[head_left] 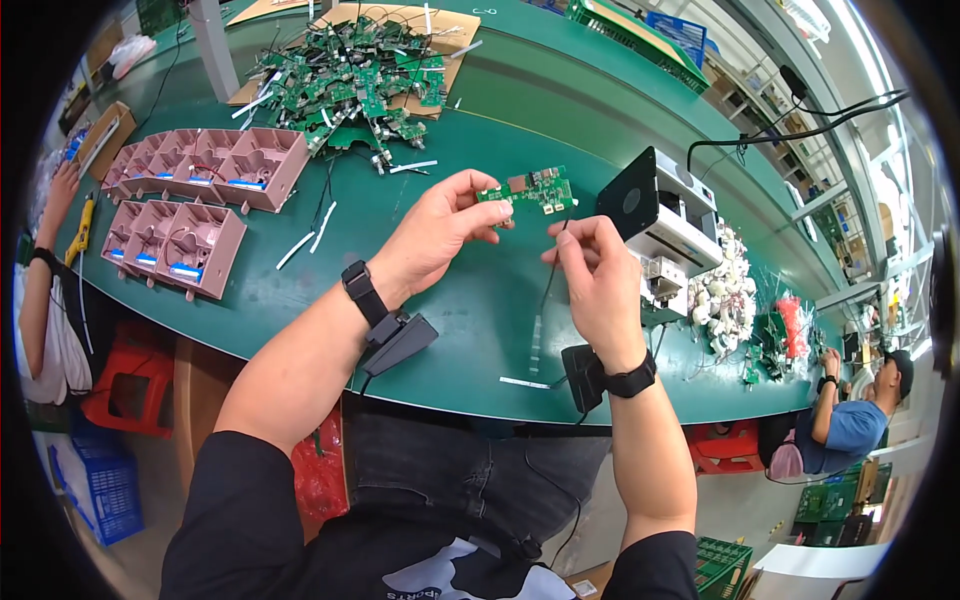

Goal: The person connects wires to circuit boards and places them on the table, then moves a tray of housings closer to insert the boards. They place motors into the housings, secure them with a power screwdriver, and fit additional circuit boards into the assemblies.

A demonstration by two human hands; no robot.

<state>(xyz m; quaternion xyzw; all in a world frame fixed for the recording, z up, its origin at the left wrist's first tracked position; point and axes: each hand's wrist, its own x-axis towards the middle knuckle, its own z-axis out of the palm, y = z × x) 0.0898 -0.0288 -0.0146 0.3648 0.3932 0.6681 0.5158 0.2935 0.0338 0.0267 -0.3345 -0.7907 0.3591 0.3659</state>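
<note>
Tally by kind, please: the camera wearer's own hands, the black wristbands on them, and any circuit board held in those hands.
Hands, left hand and right hand: 2
Black wristbands: 2
Held green circuit board: 1
Total: 5

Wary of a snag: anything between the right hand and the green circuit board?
No solid obstacle shows. The left hand holds the green circuit board close to the right hand; only the thin dark wire pinched there lies near the gap. The black-and-white device stands to the right, outside it.
</note>
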